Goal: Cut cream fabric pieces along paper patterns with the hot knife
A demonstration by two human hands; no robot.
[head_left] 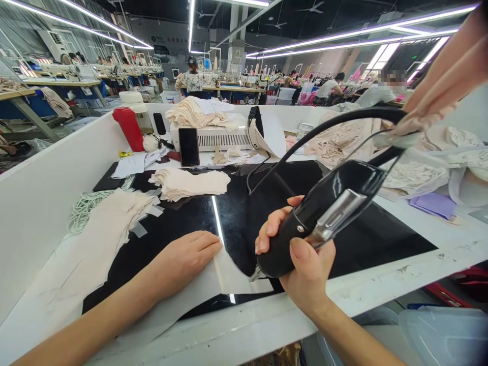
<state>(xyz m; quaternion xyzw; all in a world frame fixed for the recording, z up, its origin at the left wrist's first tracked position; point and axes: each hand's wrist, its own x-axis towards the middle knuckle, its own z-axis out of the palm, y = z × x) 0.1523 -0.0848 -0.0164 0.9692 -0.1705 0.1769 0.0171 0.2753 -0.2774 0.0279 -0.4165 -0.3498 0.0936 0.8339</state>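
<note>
On the glossy black work surface point(190, 218) lies a pale, thin fabric piece point(202, 284) with a curved edge. My left hand point(190, 256) rests palm-down at its upper edge, fingers together and bent onto the cloth, the thumb hidden. My right hand point(305, 259) is wrapped round a black hand-held power tool point(316, 213) with a silver lever, its thumb beside the lever. The tool tilts down to the left, and its small metal tip is at the fabric's right edge. Whether the tip touches the cloth I cannot tell. A thick black cable leaves the tool's upper end.
Left of the surface lie a long stack of cream fabric point(95, 239) and green cord point(89, 208). Farther back are another cream stack point(190, 184), a phone point(189, 146) and a red container point(128, 128). The cable point(328, 122) arches overhead to hanging pink cloth point(450, 71).
</note>
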